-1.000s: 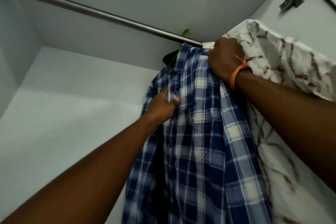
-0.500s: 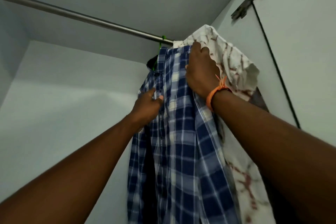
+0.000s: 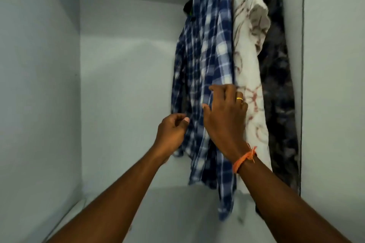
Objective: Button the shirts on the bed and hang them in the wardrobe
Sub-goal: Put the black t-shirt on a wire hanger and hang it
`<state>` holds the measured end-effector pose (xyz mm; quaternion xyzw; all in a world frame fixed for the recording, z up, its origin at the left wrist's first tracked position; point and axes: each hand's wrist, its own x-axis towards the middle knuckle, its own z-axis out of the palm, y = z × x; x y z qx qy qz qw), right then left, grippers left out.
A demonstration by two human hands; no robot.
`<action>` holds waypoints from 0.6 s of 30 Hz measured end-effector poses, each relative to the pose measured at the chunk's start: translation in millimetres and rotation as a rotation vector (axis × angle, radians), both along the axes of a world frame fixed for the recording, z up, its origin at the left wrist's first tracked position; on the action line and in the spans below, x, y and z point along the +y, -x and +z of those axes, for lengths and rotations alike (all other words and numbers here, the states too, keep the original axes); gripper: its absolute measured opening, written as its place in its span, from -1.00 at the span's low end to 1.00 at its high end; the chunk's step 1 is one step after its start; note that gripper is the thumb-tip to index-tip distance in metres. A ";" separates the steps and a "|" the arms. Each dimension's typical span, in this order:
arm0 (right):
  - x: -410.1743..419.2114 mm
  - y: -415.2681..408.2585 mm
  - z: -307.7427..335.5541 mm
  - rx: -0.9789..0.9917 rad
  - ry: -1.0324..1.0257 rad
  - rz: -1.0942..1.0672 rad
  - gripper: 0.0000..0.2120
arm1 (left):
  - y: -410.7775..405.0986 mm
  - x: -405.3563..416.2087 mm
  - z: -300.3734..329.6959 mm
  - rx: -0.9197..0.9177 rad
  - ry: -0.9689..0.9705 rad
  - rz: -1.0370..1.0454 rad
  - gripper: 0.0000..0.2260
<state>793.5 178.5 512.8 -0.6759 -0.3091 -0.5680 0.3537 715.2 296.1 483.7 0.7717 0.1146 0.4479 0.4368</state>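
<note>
The pale grey wardrobe opened wide around my hands. The blue-and-white checked cotton shirt hung on its green hanger from the rail, beside the white shirt with reddish markings. A second back I'd been up at the collar; both hands had dropped to the lower front, so the hanging looked done. My right hand lay flat, fingers spread on the placket. My left hand, just beside it, curled loosely, apparently holding nothing.

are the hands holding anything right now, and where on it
Neither hand clearly grips anything. The right hand lies with relaxed fingers against the front of the hanging blue plaid shirt, low down. The left hand, loosely curled, is beside the shirt's left edge.
</note>
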 end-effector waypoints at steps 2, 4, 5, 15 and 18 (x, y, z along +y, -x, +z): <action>-0.4 16.6 -48.3 0.076 0.022 0.085 -0.59 | 26.0 -1.6 -49.2 0.008 -0.008 0.108 -0.83; 2.7 37.6 -101.2 0.172 0.058 0.178 -0.61 | 57.2 -5.6 -102.6 0.027 0.011 0.174 -0.89; 4.7 47.3 -126.0 0.224 0.084 0.205 -0.63 | 70.1 -7.9 -128.2 0.042 0.035 0.194 -0.89; 56.7 168.8 -332.1 0.861 0.666 0.528 -0.82 | 237.6 -10.5 -324.5 0.340 0.303 0.538 -0.84; 73.4 182.1 -356.9 0.880 0.742 0.562 -0.82 | 266.0 -1.4 -337.1 0.402 0.272 0.632 -0.84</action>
